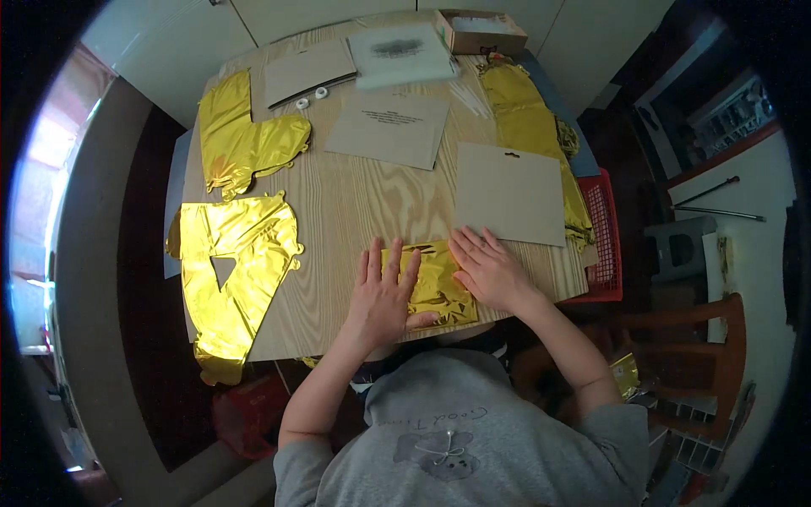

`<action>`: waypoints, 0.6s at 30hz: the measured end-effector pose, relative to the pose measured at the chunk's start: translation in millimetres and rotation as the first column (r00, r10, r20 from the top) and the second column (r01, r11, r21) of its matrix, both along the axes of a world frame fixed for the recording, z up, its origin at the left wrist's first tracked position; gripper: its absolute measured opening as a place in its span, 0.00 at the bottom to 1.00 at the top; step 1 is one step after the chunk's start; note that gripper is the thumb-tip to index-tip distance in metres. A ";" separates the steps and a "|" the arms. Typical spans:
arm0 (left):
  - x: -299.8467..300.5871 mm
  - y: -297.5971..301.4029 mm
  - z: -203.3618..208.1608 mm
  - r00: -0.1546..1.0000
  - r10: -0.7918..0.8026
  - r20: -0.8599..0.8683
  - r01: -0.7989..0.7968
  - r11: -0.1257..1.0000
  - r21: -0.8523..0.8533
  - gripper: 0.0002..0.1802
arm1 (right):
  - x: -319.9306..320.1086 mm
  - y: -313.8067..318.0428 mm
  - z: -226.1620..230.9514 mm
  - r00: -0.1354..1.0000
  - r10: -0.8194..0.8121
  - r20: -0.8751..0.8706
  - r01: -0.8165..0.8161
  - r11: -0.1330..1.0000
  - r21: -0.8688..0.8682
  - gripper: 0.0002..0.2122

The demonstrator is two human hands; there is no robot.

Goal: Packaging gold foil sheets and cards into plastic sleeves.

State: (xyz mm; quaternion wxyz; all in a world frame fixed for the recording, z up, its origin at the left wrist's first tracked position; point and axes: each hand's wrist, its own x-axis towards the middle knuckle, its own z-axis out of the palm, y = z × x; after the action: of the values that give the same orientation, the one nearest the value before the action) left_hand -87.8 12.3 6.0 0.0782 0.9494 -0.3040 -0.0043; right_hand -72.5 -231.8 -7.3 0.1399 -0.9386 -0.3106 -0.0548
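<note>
A gold foil balloon (443, 287), folded into a flat packet, lies at the table's near edge in front of me. My left hand (382, 294) rests flat on its left side with the fingers spread. Pressed over its right side is my right hand (494, 272), fingers stretched out and holding nothing. Just beyond the right hand lies a grey-white cardboard sheet (511, 190) with a hanging slot. At the left are two flat, uninflated gold foil balloons: an L-shaped one (236, 139) farther off and one with a triangular hole (245, 228) nearer me.
More gold foil (524, 106) is heaped along the right edge. A printed sheet (389, 127), a card (310, 69), a clear plastic bag (397, 55), two small white rolls (321, 93), white straws (470, 99) and an open box (481, 35) lie farther back. A red basket (606, 241) stands at right.
</note>
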 end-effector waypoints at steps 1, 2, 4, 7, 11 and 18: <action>0.2 0.0 0.1 1.000 0.001 -0.001 -0.001 1.000 0.001 0.55 | 0.0 -0.7 -1.4 1.000 -0.001 0.008 0.001 1.000 -0.012 0.26; 0.3 0.3 0.3 1.000 -0.002 -0.001 0.002 1.000 0.007 0.55 | -0.4 -0.4 -2.7 1.000 -0.002 0.016 0.002 1.000 -0.022 0.26; 0.5 0.6 1.0 1.000 -0.007 -0.001 0.007 1.000 0.017 0.57 | -1.4 0.0 -1.8 1.000 0.000 0.022 0.000 0.999 -0.034 0.27; 2.1 2.2 5.0 0.999 -0.003 -0.044 0.005 0.999 0.040 0.58 | -1.0 -1.7 0.3 1.000 0.005 0.025 -0.004 0.999 -0.040 0.27; 2.5 2.4 12.0 0.997 0.059 -0.043 -0.056 0.996 0.071 0.60 | -2.4 -1.6 1.5 1.000 0.000 0.022 0.001 0.999 -0.048 0.27; 7.8 -38.0 12.6 0.999 0.046 -0.021 -0.044 0.997 0.059 0.60 | -1.0 -0.1 2.0 0.999 0.000 0.046 0.003 0.998 -0.062 0.26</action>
State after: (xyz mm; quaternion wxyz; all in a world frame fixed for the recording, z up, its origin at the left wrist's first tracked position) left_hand -80.0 -25.7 18.6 0.0540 0.9578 -0.2815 -0.0217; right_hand -73.5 -232.0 -5.3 0.1037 -0.9412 -0.3146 -0.0668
